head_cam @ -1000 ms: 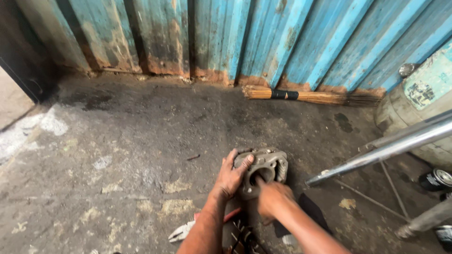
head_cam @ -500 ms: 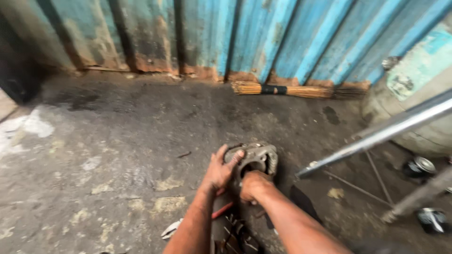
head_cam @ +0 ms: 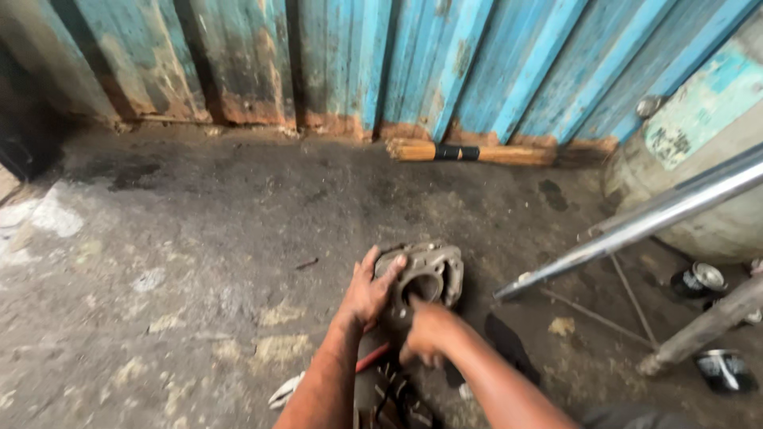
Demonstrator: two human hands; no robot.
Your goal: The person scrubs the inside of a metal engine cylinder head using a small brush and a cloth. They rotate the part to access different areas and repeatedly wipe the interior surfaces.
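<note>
The grey finned metal engine cylinder point(head_cam: 425, 278) stands on the concrete floor point(head_cam: 199, 238), bore facing up. The left hand point(head_cam: 367, 292) clasps its left edge; the right hand point(head_cam: 425, 330), on the near side, pokes fingers into the bore.

pale green drum point(head_cam: 699, 119) | far right, by the blue wall | worn label patch, dark print

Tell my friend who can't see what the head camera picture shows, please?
A person's left hand grips the side of a grimy metal engine cylinder on a stained concrete floor, while the right hand reaches into its round bore. Behind lie a straw broom against a rusty blue corrugated wall, and a shiny metal pipe slants at right.
</note>
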